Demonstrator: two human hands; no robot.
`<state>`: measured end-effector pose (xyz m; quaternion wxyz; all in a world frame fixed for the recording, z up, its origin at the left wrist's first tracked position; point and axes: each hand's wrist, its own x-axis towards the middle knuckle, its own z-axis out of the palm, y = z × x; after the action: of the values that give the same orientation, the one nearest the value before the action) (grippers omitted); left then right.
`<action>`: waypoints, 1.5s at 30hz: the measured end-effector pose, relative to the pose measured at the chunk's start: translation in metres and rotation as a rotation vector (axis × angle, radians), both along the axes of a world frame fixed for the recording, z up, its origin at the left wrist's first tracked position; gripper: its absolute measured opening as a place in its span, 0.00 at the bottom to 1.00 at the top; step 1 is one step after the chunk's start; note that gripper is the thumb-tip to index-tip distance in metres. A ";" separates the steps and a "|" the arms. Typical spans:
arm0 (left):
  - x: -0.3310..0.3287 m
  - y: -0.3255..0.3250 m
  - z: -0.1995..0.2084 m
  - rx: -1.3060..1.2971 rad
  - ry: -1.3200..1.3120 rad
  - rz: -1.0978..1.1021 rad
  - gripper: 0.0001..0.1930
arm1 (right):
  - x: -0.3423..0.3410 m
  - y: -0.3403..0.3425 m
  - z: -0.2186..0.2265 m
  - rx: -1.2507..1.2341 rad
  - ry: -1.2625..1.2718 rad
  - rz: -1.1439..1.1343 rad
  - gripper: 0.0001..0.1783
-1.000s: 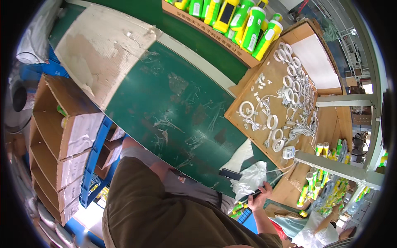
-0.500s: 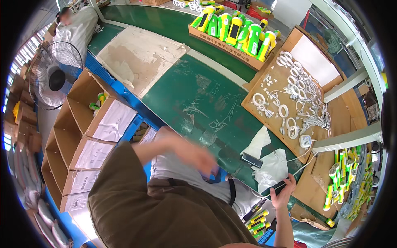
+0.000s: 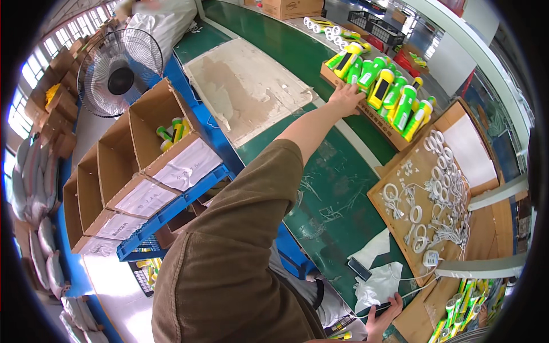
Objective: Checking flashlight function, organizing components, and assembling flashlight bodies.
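Observation:
My left arm, in a brown sleeve, stretches across the green bench (image 3: 331, 188). My left hand (image 3: 346, 100) is at the near rim of a low cardboard box (image 3: 384, 123), its fingers apart and lying over the edge beside the flashlights. Green and yellow flashlights (image 3: 405, 106) fill this box. At the bench's near right edge my right hand (image 3: 384, 319) is closed around a dark flat object (image 3: 379, 309), partly hidden by the fingers. A white cable runs past that hand. Crumpled white paper (image 3: 377, 286) and a small dark rectangular device (image 3: 359, 268) lie just beyond it.
A cardboard tray (image 3: 400, 228) of white rings and cables stands on the right, with a white plug adapter (image 3: 430, 259). More flashlights (image 3: 457, 308) lie at lower right. Divided cardboard bins (image 3: 117, 160) and a fan (image 3: 120, 80) stand left. Worn board (image 3: 246, 86) covers part of the bench.
My left hand has swung from near my body out to the flashlight box. My right hand stays by the dark object at the bench edge. The whole view has shifted.

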<state>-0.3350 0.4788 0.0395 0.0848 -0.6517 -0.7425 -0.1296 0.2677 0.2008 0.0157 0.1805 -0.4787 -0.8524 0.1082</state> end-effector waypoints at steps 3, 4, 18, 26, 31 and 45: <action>-0.003 0.008 0.002 0.069 0.121 -0.097 0.24 | -0.008 -0.004 0.008 0.000 -0.012 -0.027 0.33; -0.008 0.012 0.000 0.070 0.124 -0.083 0.24 | -0.010 -0.002 0.007 0.001 -0.010 -0.013 0.33; -0.077 -0.042 0.021 0.101 0.047 -0.324 0.12 | -0.003 0.003 0.003 -0.022 -0.072 -0.024 0.32; -0.120 -0.192 0.040 0.007 -0.036 -0.407 0.10 | -0.002 0.003 0.003 -0.033 -0.056 -0.029 0.32; -0.136 -0.257 0.029 0.019 0.025 -0.344 0.05 | 0.006 -0.003 0.000 0.029 -0.087 -0.036 0.30; -0.072 -0.262 0.004 0.552 -0.471 -0.018 0.15 | 0.000 -0.007 0.005 0.117 -0.044 -0.082 0.27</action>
<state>-0.4069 0.2166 0.0435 0.0831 -0.5631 -0.6731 -0.4722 0.2679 0.1942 0.0204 0.1939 -0.5041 -0.8407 0.0400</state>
